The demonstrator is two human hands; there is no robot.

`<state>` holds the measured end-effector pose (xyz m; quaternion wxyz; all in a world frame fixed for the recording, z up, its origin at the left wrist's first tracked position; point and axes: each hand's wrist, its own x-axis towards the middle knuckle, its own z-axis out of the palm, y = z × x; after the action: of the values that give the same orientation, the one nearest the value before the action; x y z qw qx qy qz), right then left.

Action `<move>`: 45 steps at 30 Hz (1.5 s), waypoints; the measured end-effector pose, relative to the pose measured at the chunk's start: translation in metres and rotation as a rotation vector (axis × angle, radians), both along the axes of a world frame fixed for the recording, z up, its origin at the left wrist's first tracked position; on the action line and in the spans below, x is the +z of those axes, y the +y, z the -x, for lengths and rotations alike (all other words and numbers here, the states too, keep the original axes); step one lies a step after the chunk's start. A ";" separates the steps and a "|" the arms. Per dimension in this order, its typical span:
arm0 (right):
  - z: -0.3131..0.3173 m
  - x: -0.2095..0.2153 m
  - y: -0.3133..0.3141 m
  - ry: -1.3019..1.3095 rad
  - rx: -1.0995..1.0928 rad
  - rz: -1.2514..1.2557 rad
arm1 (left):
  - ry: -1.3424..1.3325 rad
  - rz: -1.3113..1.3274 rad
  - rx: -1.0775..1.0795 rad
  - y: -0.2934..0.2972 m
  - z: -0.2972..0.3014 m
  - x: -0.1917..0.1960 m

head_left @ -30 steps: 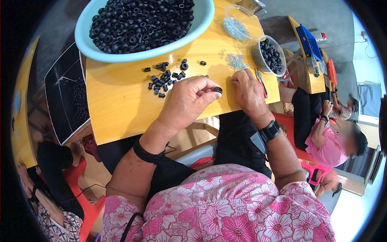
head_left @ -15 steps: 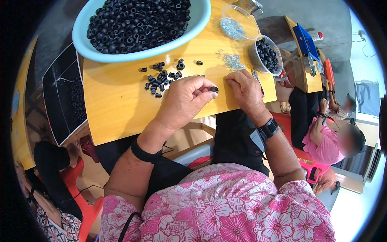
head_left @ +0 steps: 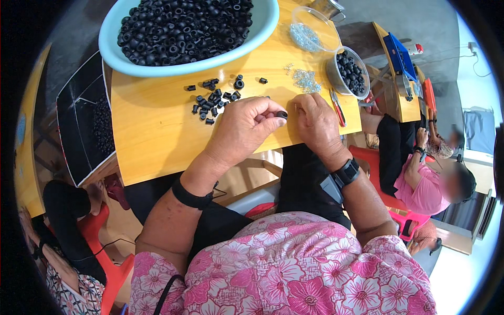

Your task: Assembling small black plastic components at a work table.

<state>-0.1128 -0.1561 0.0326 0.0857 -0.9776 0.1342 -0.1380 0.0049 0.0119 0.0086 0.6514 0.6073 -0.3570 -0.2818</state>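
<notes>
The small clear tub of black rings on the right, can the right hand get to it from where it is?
Probably yes. The right hand rests on the yellow table, and the clear tub stands just beyond it; only red-handled pliers lie between, flat on the table.

A large pale blue basin [head_left: 113, 50], heaped with small black rings, is set at the far side of the yellow desk [head_left: 152, 136]. To its right a clear bowl [head_left: 310, 26] with tiny clear bits is placed, and further right a clear cup [head_left: 332, 71] filled with black rings. A red-handled tool [head_left: 337, 107] is laid near the desk's right edge. A black tray [head_left: 79, 121] is seen at the left. At the right, another person in a pink shirt [head_left: 422, 191] is seated on a red chair [head_left: 373, 157].
</notes>
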 end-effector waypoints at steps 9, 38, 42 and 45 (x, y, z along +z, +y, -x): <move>-0.003 0.021 0.006 -0.132 -0.039 -0.944 | -0.014 -0.031 0.002 0.001 0.000 0.000; -0.003 0.027 0.010 -0.022 0.026 -0.839 | -0.019 -0.026 -0.030 0.000 -0.002 0.001; -0.002 0.025 0.008 -0.106 -0.097 -1.286 | 0.012 0.006 -0.027 0.001 -0.001 0.000; -0.002 0.023 0.012 -0.101 -0.084 -1.335 | 0.025 -0.011 -0.013 -0.001 -0.001 0.000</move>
<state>-0.1107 -0.1443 0.0560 0.6726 -0.7013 0.2244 -0.0744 0.0058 0.0110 0.0083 0.6509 0.6048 -0.3510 -0.2955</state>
